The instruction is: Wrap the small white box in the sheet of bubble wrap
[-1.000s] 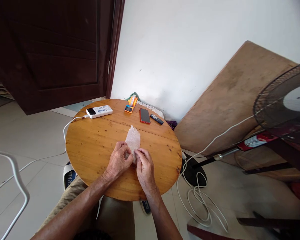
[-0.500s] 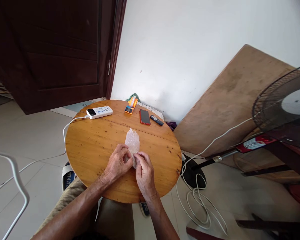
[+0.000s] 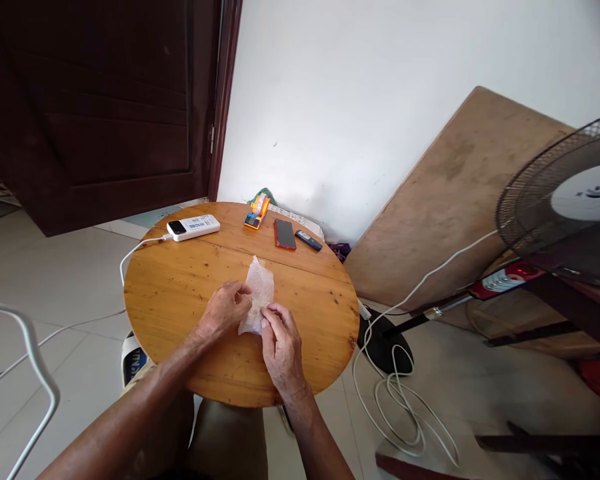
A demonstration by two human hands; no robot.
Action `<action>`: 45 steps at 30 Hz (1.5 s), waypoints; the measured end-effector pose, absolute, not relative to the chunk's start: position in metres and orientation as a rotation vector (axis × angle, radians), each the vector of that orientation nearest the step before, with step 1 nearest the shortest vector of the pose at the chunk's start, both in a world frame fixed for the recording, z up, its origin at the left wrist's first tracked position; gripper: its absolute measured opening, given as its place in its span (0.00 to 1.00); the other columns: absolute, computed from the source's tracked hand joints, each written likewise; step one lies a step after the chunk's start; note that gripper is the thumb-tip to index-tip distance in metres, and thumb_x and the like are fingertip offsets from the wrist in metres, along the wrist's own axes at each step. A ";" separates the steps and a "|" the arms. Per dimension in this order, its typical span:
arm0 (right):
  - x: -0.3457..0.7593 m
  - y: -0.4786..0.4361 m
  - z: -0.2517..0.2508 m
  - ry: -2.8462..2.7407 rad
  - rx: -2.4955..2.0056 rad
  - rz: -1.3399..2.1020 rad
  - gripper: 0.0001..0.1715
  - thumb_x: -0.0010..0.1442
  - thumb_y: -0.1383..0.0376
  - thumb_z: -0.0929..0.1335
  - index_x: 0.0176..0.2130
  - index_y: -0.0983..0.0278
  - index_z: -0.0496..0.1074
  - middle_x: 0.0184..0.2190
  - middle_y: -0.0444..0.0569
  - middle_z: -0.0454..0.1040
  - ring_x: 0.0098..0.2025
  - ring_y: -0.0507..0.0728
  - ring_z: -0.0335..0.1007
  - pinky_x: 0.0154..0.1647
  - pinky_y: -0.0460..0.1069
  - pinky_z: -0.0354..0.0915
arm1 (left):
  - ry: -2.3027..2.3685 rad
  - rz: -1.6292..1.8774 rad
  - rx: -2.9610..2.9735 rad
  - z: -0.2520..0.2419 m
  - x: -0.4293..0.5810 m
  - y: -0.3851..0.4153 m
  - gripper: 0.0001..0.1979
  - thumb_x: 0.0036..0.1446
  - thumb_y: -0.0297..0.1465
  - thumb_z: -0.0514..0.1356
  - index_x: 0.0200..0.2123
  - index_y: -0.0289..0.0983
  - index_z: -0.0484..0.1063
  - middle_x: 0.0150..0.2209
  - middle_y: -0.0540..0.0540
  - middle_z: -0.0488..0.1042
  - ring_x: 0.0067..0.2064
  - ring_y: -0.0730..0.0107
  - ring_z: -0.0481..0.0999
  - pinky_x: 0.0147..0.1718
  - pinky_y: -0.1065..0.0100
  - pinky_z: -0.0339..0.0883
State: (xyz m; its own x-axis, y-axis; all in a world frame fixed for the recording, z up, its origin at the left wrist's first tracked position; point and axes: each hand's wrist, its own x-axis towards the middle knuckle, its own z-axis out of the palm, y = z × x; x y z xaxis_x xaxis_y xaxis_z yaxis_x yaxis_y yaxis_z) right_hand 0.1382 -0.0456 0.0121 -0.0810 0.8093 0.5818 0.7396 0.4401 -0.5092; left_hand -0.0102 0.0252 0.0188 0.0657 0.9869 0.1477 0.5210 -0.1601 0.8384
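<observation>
A whitish, translucent piece of bubble wrap [image 3: 260,283] lies on the round wooden table [image 3: 180,293] in front of me. My left hand [image 3: 225,308] is at its left edge, thumb and fingers drawn together on the wrap. From the right, my right hand [image 3: 283,345] pinches the lower right part between thumb and fingertips. Whether anything is inside the wrap I cannot tell.
On the far side of the table are a white power bank [image 3: 193,227] with a cable, an orange tape dispenser [image 3: 257,212], a red-edged phone [image 3: 285,235] and a dark remote [image 3: 309,240]. A fan [image 3: 575,200] stands right, with loose cable [image 3: 395,413] on the floor.
My left hand has moved left, away from my right hand, and more of the bubble wrap shows between them. The wrap looks wider at its near end. The view has shifted slightly.
</observation>
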 end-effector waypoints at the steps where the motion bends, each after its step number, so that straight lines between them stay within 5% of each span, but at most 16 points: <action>1: 0.138 -0.046 0.012 -1.835 -1.322 0.103 0.19 0.66 0.70 0.59 0.49 0.63 0.75 0.47 0.56 0.72 0.50 0.58 0.70 0.51 0.54 0.70 | 1.539 0.931 1.796 0.021 -0.010 0.031 0.11 0.51 0.27 0.57 0.37 0.37 0.77 0.33 0.47 0.77 0.33 0.69 0.74 0.36 0.69 0.68; 6: 0.138 -0.046 0.011 -1.850 -1.321 0.089 0.19 0.66 0.70 0.59 0.49 0.64 0.74 0.47 0.57 0.72 0.48 0.59 0.71 0.49 0.54 0.71 | 1.583 0.655 1.962 0.028 -0.005 0.054 0.17 0.54 0.29 0.56 0.45 0.40 0.79 0.39 0.44 0.80 0.40 0.64 0.77 0.41 0.67 0.68; 14: 0.137 -0.047 0.010 -1.843 -1.328 0.081 0.20 0.66 0.70 0.59 0.50 0.62 0.74 0.47 0.56 0.72 0.48 0.58 0.71 0.48 0.54 0.71 | 1.638 0.410 2.020 0.041 0.009 0.072 0.12 0.54 0.35 0.56 0.34 0.42 0.80 0.37 0.40 0.81 0.40 0.53 0.79 0.39 0.61 0.67; 20: 0.137 -0.048 0.009 -1.845 -1.326 0.093 0.20 0.65 0.70 0.59 0.52 0.61 0.73 0.47 0.56 0.72 0.49 0.59 0.71 0.49 0.54 0.71 | 1.736 0.504 1.907 0.039 0.010 0.072 0.25 0.58 0.51 0.51 0.41 0.41 0.80 0.40 0.37 0.81 0.42 0.50 0.78 0.38 0.61 0.66; 24: 0.137 -0.048 0.009 -1.849 -1.339 0.100 0.20 0.66 0.69 0.59 0.52 0.61 0.73 0.48 0.55 0.71 0.49 0.59 0.71 0.49 0.54 0.71 | 1.576 0.754 1.873 0.029 0.008 0.076 0.15 0.55 0.42 0.58 0.37 0.40 0.80 0.33 0.45 0.79 0.36 0.63 0.75 0.34 0.69 0.62; 27: 0.137 -0.048 0.010 -1.855 -1.344 0.096 0.20 0.66 0.69 0.59 0.51 0.62 0.73 0.47 0.56 0.71 0.48 0.59 0.71 0.48 0.54 0.71 | 1.473 0.826 1.863 0.023 0.007 0.079 0.18 0.59 0.41 0.52 0.32 0.36 0.78 0.29 0.47 0.76 0.31 0.70 0.71 0.30 0.72 0.61; 31: 0.137 -0.048 0.010 -1.855 -1.345 0.084 0.20 0.66 0.69 0.59 0.51 0.62 0.73 0.47 0.56 0.72 0.48 0.59 0.71 0.48 0.54 0.71 | 1.365 0.862 1.825 0.020 0.008 0.082 0.28 0.63 0.47 0.43 0.26 0.35 0.73 0.25 0.49 0.71 0.26 0.72 0.67 0.26 0.71 0.59; 35: 0.138 -0.048 0.010 -1.858 -1.339 0.079 0.20 0.66 0.70 0.59 0.51 0.62 0.73 0.48 0.56 0.71 0.49 0.59 0.71 0.48 0.54 0.71 | 1.401 0.855 1.801 0.017 0.013 0.081 0.17 0.53 0.41 0.55 0.20 0.36 0.68 0.20 0.53 0.65 0.25 0.74 0.63 0.24 0.72 0.55; 38: 0.138 -0.048 0.010 -1.866 -1.341 0.076 0.19 0.66 0.69 0.59 0.51 0.62 0.73 0.48 0.56 0.71 0.48 0.59 0.71 0.48 0.54 0.71 | 1.477 0.858 1.780 0.020 0.014 0.079 0.09 0.49 0.33 0.56 0.21 0.37 0.68 0.21 0.54 0.67 0.26 0.74 0.64 0.25 0.73 0.56; 45: 0.137 -0.048 0.011 -1.871 -1.341 0.078 0.19 0.66 0.70 0.59 0.51 0.62 0.72 0.47 0.56 0.71 0.48 0.58 0.71 0.48 0.54 0.70 | 1.631 0.756 1.805 0.033 0.003 0.069 0.09 0.48 0.30 0.56 0.17 0.37 0.66 0.19 0.53 0.64 0.25 0.73 0.62 0.25 0.71 0.50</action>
